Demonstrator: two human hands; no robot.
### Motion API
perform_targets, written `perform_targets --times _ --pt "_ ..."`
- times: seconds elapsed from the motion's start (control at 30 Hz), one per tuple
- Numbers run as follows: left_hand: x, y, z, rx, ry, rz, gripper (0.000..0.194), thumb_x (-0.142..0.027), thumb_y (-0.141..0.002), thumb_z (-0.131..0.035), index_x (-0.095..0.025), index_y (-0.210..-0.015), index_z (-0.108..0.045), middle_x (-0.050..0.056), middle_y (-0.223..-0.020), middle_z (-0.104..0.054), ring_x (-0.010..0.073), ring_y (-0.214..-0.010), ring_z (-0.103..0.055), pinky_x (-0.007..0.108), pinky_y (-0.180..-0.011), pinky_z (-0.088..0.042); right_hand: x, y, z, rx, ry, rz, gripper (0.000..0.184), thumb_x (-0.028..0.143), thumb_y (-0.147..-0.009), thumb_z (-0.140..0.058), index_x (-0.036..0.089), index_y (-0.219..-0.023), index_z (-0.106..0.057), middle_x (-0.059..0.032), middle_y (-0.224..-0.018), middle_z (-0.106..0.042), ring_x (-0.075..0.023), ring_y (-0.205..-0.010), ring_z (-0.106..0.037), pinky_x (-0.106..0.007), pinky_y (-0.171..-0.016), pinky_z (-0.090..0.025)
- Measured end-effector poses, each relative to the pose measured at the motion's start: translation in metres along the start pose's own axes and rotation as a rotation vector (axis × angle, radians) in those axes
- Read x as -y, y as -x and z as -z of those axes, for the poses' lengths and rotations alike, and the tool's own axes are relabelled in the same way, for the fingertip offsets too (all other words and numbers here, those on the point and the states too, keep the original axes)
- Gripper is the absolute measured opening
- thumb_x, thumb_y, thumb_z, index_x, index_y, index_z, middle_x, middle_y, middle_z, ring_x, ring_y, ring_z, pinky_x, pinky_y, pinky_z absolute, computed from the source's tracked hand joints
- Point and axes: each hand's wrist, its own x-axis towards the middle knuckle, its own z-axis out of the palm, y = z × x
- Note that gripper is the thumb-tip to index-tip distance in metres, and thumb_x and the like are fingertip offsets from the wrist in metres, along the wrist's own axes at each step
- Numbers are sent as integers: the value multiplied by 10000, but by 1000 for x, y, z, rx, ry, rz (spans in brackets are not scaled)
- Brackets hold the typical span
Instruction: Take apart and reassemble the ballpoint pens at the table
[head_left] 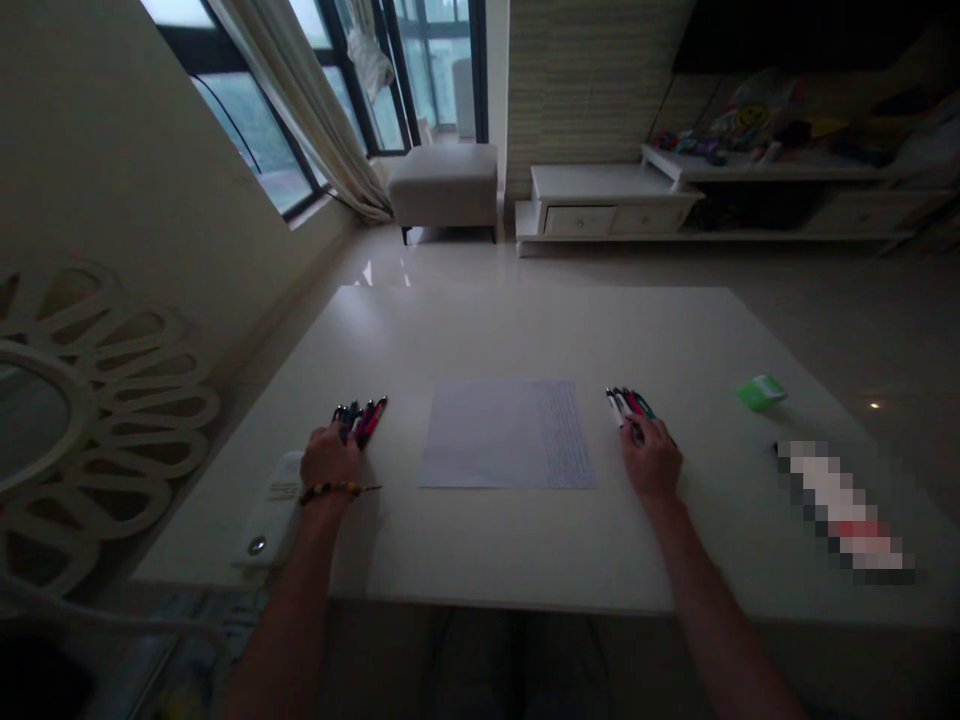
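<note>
My left hand [331,465], with a beaded bracelet at the wrist, is closed over a bunch of pens [371,420] on the left of the white table [525,335]. To the right, my right hand [651,458] closes over a second bunch of pens [621,405], among them white, red and green ones. Both bunches point away from me, their lower ends hidden under my fingers. Between my hands lies a sheet of paper [487,435], with dense lines of writing down its right side.
A flat white object with a round silver spot [257,545] lies beside my left forearm. At the right are a small green-and-white pack [761,392] and a long blurred-out item [844,510]. Beyond the table stand a grey ottoman [444,185] and a low white cabinet [600,185].
</note>
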Motion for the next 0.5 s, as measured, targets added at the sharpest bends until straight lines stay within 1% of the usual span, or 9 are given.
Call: perform_targets --times 0.17,0.37,0.43,0.5 --pt "14 6 3 79 -35 27 289 -280 -817 -403 -139 -966 -606 144 -972 -592 241 -824 -579 320 -668 -430 1 0 2 10 -29 2 321 334 -864 -370 163 -971 -620 -86 -843 -591 -178 -731 -536 -273 -655 -387" --pt "15 1 2 118 -16 26 298 -296 -817 -402 -120 -957 -598 166 -974 -617 261 -864 -590 323 -680 -433 7 0 10 -23 -85 -24 320 317 -870 -364 144 -980 -610 -103 -870 -594 -177 -735 -537 -274 -656 -398" --pt "15 -1 4 137 -20 11 303 -311 -815 -412 -111 -948 -596 179 -972 -621 267 -872 -593 324 -681 -436 11 5 16 -54 -123 -52 324 310 -872 -355 135 -976 -607 -110 -866 -591 -175 -731 -535 -276 -663 -407" --pt "14 -1 7 149 -19 -18 317 -341 -812 -428 -108 -948 -594 185 -960 -627 272 -880 -596 325 -685 -439 15 17 25 -78 -166 -69 325 313 -874 -350 136 -971 -605 -108 -859 -587 -175 -740 -534 -280 -680 -416"
